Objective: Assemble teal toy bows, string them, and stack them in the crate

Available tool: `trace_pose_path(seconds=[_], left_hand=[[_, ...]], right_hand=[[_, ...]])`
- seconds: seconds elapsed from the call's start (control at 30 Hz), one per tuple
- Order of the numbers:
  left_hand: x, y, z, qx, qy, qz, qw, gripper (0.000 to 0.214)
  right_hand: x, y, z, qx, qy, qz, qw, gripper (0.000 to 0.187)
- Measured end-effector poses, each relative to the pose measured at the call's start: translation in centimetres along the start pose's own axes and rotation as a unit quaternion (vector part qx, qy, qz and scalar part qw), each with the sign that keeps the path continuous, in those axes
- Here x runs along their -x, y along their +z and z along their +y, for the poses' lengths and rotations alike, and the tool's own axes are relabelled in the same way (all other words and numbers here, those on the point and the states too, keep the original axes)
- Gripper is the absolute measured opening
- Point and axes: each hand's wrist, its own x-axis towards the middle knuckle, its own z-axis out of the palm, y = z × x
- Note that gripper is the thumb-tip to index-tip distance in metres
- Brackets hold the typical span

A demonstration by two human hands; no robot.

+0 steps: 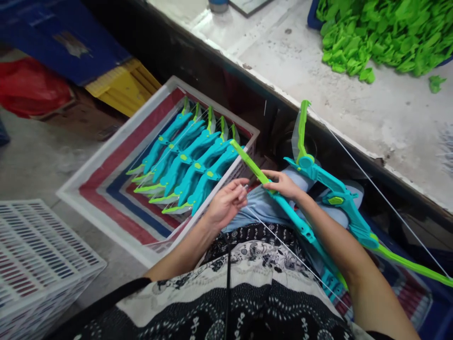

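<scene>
A teal and green toy bow lies across my lap, its green limb tip pointing toward a white crate. My right hand is closed round the bow where the green limb meets the teal part. My left hand is pinched on the thin white string close to that limb. The string runs back down along the bow. A second teal and green bow with its string rests to the right, against the bench edge.
The white crate, lined with striped sheet, holds several finished teal bows in a row. An upturned white crate sits at lower left. On the bench lies a heap of green plastic parts. Yellow and blue crates stand at upper left.
</scene>
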Motion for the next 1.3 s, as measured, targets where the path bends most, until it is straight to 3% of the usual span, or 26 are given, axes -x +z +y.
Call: trace_pose_path(seconds=[0.1,0.2,0.4,0.57,0.93,1.3], left_hand=[[-1.8,0.1,2.7,-0.042,0.126,0.045,0.99,0.041],[-3.4,1.0,5.1,-0.109,0.234,0.043,0.965,0.038],[-5.4,3.1,6.7,-0.228,0.32,-0.017,0.92,0.028],[-6.2,3.2,6.9,-0.252,0.323,-0.02,0.912,0.024],[-6.3,3.3,7.1,-0.226,0.268,-0.018,0.936,0.026],[-6.5,3.3,7.6,-0.262,0.272,-0.038,0.925,0.031]], right_hand=[[0.9,-0.4,0.1,-0.043,0.016,-0.005,0.999,0.059],[1.4,-0.4,0.0,-0.061,0.02,-0.007,0.998,0.057],[1.2,-0.3,0.3,-0.064,0.025,-0.003,0.998,0.058],[1.1,-0.3,0.6,-0.064,0.036,0.0,0.997,0.059],[1.0,-0.2,0.7,-0.064,0.029,0.007,0.998,0.059],[0.9,-0.4,0.5,-0.049,0.021,0.002,0.999,0.062]])
